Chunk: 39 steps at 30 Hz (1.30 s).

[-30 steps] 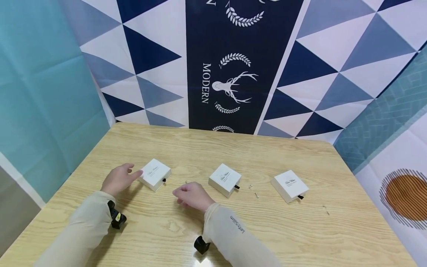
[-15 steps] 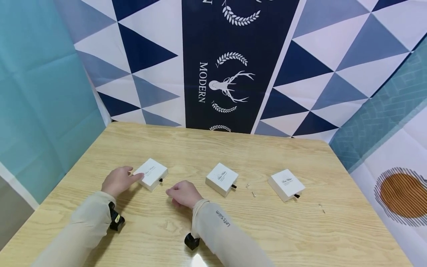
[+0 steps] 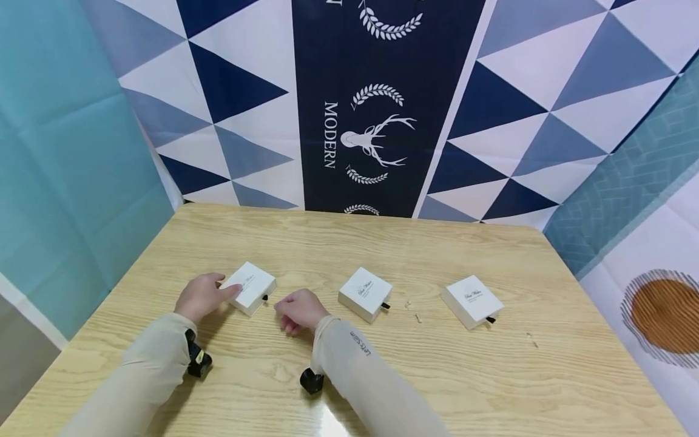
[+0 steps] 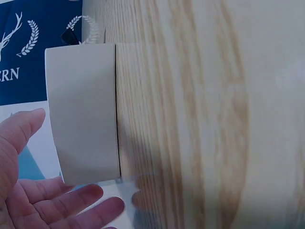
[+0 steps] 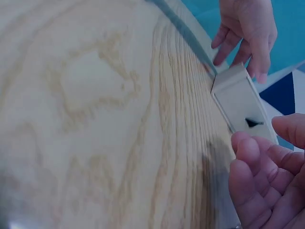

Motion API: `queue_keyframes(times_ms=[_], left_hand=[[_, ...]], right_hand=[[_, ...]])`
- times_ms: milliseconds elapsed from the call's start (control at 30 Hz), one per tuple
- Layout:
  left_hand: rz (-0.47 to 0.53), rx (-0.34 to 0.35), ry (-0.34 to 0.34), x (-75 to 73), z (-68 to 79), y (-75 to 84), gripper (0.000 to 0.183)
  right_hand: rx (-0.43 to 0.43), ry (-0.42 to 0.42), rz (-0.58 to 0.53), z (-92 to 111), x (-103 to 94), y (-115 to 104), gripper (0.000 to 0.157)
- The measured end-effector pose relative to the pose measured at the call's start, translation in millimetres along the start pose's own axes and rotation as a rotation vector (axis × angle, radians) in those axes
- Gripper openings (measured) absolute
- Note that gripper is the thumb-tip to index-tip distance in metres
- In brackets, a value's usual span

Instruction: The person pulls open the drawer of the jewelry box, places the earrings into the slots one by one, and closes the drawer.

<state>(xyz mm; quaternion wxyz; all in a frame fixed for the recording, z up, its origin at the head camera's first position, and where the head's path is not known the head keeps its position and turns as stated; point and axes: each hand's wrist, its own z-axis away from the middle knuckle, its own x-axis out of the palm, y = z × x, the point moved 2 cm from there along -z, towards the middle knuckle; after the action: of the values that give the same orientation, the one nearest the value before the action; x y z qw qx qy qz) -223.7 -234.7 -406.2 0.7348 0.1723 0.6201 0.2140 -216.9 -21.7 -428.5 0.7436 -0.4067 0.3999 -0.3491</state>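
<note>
A white drawer-style box (image 3: pixel 248 288) with small print on its lid lies at the left of the table. My left hand (image 3: pixel 201 295) is at its left side, thumb extended over the lid. In the left wrist view, the fingers (image 4: pixel 81 200) are spread by one end of the box; whether they touch it is unclear. A black ribbon tab (image 5: pixel 253 122) sticks out from the opposite end. Near that end, my right hand (image 3: pixel 302 309) holds nothing, fingers loosely bent and thumb apart from them in the right wrist view.
Two similar white boxes stand further right, a middle one (image 3: pixel 365 294) and a right one (image 3: pixel 472 301), each with a black tab. Small shiny pieces (image 3: pixel 418 317) lie between them, and another small piece (image 3: pixel 532 340) lies beyond the right box. Patterned cloth (image 3: pixel 377 121) hangs behind the table.
My left thumb has moved from the box's edge to over its lid. The right hand has shifted left, closer to the tab end of that box.
</note>
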Motion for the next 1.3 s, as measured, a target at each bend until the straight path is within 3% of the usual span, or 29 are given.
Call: queue_keyframes(times_ms=[300, 467, 767, 1067, 1300], left_hand=[[0.009, 0.017, 0.015, 2.7, -4.2, 3.2, 0.06], [0.057, 0.026, 0.022, 3.5, -6.3, 4.7, 0.055], [0.076, -0.022, 0.029, 1.2, -5.1, 2.9, 0.054], [0.084, -0.021, 0.04, -2.6, -2.2, 5.6, 0.052], [0.114, -0.033, 0.035, -0.5, -1.0, 4.8, 0.051]], right_hand=[[0.043, 0.021, -0.167, -12, 0.8, 7, 0.021], [0.048, 0.066, -0.177, -15, 2.7, 5, 0.02], [0.035, 0.092, -0.16, -18, 10.4, -8, 0.012], [0.077, 0.134, -0.17, -21, 17.0, -15, 0.016], [0.06, 0.122, -0.144, -21, 16.7, -17, 0.019]])
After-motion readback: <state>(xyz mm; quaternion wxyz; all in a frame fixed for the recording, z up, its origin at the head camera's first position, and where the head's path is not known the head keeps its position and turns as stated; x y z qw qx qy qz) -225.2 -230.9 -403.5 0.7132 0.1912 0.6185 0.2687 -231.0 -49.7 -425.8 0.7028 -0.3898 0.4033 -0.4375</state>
